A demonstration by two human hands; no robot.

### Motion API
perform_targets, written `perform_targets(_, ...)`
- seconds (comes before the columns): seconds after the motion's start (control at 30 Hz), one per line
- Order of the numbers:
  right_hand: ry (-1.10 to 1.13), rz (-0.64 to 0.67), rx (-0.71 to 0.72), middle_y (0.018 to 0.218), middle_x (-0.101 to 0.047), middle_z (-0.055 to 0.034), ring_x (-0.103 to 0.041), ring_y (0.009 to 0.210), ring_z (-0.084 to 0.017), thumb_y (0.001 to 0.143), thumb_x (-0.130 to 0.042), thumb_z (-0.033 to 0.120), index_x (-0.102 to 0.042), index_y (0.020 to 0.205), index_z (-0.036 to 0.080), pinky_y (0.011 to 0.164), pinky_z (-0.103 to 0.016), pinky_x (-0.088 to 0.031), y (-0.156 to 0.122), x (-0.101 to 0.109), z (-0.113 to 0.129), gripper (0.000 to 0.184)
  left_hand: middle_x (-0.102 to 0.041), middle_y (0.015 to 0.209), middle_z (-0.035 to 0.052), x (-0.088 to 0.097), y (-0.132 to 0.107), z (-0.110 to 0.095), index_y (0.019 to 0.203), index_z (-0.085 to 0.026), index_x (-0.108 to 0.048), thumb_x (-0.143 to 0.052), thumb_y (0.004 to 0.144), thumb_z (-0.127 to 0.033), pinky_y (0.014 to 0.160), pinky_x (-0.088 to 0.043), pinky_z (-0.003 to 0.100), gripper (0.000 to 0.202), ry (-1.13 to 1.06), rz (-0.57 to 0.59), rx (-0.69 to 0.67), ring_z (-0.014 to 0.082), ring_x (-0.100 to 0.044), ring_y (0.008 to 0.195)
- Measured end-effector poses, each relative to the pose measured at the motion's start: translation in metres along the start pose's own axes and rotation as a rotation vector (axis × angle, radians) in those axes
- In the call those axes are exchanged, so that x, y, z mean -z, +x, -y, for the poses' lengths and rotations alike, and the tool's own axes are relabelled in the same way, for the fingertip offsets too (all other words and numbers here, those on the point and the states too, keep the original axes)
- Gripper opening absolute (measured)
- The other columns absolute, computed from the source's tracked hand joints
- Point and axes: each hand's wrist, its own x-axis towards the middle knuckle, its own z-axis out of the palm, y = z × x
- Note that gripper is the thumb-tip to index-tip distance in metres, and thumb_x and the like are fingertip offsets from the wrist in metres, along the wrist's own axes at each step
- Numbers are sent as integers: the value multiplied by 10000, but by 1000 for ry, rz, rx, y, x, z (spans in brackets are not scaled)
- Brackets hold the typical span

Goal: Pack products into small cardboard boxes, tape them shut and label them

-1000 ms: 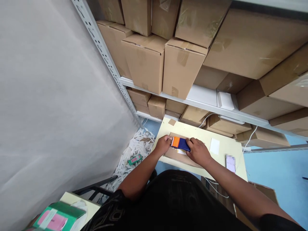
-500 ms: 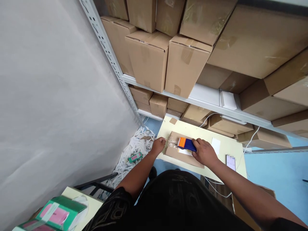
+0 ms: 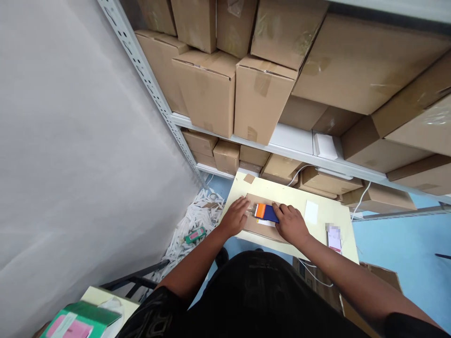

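Note:
A small cardboard box [image 3: 262,228] lies on the pale yellow table [image 3: 278,188], clear tape across its left part. My right hand [image 3: 291,226] is closed around the blue body of a tape dispenser [image 3: 267,212], whose orange end points left over the box top. My left hand [image 3: 235,217] lies with fingers stretched out on the box's left end, just left of the dispenser. A white label on the box top shows partly below the dispenser.
A phone [image 3: 333,238] and a white card [image 3: 311,212] lie right of the box. Shelves full of cardboard boxes [image 3: 206,89] rise beyond the table. White paper strips [image 3: 190,225] cover the floor at left, beside a grey wall [image 3: 70,141]. A green carton [image 3: 79,319] sits at lower left.
My left hand has gone from a pinch beside the box's left end to lying flat on it. The tape dispenser stays in my right hand on the box. The whole view has shifted slightly.

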Motion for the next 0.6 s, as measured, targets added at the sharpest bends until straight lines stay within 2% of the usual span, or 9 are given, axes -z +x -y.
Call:
perform_targets(0.07, -22, 2, -6, 1157, -628, -146, -530, 1014, -306, 868, -601, 219, -424, 1524, 174, 875, -417, -419, 1, -3, 1, 681, -284, 1680, 140, -2, -5, -9, 1591, -129, -350, -505, 935, -294, 1272, -214, 491, 694, 98, 102, -108, 291, -184, 1580)
perform_targets(0.17, -43, -6, 6, 1126, -636, -152, -543, 1000, -302, 899, -557, 184, -448, 1514, 184, 851, -416, -423, 6, -5, 4, 624, -193, 1700, 172, -10, -7, -16, 1625, -107, -248, -550, 930, -469, 1274, -149, 530, 840, 229, 144, -89, 325, -106, 1591)
perform_targets(0.27, -51, -9, 7, 1121, -638, -156, -558, 988, -293, 932, -518, 176, -462, 1506, 196, 828, -400, -422, 10, -6, 5, 577, -192, 1699, 175, -14, -7, -17, 1631, -109, -224, -529, 939, -577, 1276, -111, 532, 889, 304, 136, -67, 321, -116, 1590)
perform_targets(0.37, -51, -2, 0, 1120, -640, -153, -566, 979, -283, 942, -491, 163, -465, 1505, 204, 819, -386, -422, 11, -5, 1, 565, -221, 1691, 179, -14, -6, -16, 1628, -109, -232, -543, 934, -577, 1275, -112, 519, 893, 345, 127, -64, 316, -152, 1585)
perform_targets(0.5, -33, 3, 13, 1122, -637, -150, -570, 979, -283, 912, -525, 149, -475, 1501, 201, 843, -388, -409, 0, -1, -18, 593, -245, 1685, 175, -14, -5, -14, 1629, -124, -242, -545, 933, -580, 1272, -122, 511, 885, 375, 122, -69, 314, -178, 1579)
perform_targets(0.6, -20, 29, -4, 1101, -632, -129, -572, 959, -274, 875, -569, 161, -475, 1502, 203, 841, -375, -397, -21, 0, -45, 636, -254, 1684, 169, -13, -5, -14, 1622, -126, -265, -528, 941, -584, 1267, -145, 506, 862, 391, 128, -68, 312, -188, 1577)
